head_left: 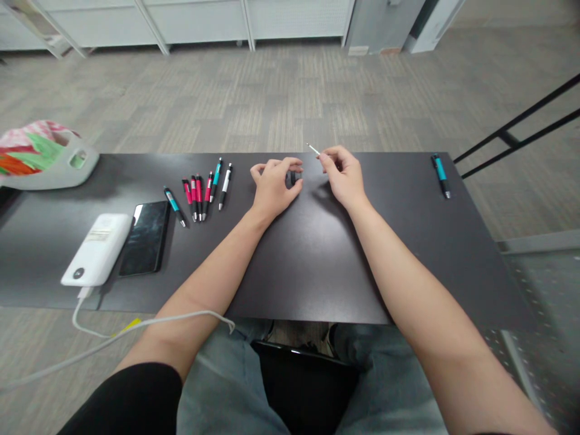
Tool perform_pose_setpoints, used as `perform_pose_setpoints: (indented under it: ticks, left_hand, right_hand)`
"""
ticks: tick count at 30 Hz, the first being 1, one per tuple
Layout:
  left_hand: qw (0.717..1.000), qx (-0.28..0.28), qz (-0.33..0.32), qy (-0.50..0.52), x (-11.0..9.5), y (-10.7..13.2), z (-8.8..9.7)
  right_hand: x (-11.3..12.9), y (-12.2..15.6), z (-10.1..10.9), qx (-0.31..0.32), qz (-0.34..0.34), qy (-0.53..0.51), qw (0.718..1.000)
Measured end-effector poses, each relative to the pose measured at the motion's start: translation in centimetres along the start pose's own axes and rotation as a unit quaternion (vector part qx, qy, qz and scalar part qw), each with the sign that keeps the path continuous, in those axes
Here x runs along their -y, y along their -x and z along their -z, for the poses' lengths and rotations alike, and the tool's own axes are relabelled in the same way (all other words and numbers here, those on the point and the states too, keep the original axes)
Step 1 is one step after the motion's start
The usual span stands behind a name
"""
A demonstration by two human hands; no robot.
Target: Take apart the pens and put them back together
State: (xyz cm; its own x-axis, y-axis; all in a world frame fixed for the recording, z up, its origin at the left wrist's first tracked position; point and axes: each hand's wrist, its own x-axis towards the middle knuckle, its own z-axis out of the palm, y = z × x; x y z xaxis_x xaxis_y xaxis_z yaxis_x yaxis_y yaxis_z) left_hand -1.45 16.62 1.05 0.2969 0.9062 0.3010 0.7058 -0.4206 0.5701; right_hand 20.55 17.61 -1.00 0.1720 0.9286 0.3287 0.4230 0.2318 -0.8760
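My left hand hovers over the middle of the table, its thumb and fingers curled around a small black pen part. Most of that part is hidden by the hand. To the right, my right hand pinches a thin white pen refill between thumb and fingertips, its tip pointing up and to the left. Left of my left hand lie several click pens: a white one, a blue one, several red ones and another blue one.
A single blue pen lies near the right end of the dark table. At left are a black phone, a white power bank with a cable, and a white basket of coloured cloth or bags.
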Motion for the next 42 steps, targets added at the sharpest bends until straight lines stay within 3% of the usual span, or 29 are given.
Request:
perform_pose_setpoints:
  ticks: [12, 23, 31, 42]
  left_hand:
    - [0.998, 0.040, 0.042, -0.017, -0.9, -0.3, 0.7]
    - [0.999, -0.031, -0.008, 0.027, 1.5, -0.5, -1.7]
    - [0.999, -0.024, -0.006, 0.030, 1.5, -0.6, -1.6]
    - [0.998, 0.021, -0.054, -0.007, 0.2, 0.1, -1.0]
  right_hand:
    - [0.5, 0.4, 0.0, -0.003, -0.007, -0.003, 1.000]
    - [1.2, 0.6, 0.2, 0.001, -0.008, 0.006, 1.000]
    - [1.8, 0.6, 0.2, 0.016, 0.006, 0.020, 1.000]
    - [0.9, 0.9, 0.5, 0.016, -0.016, 0.056, 0.998]
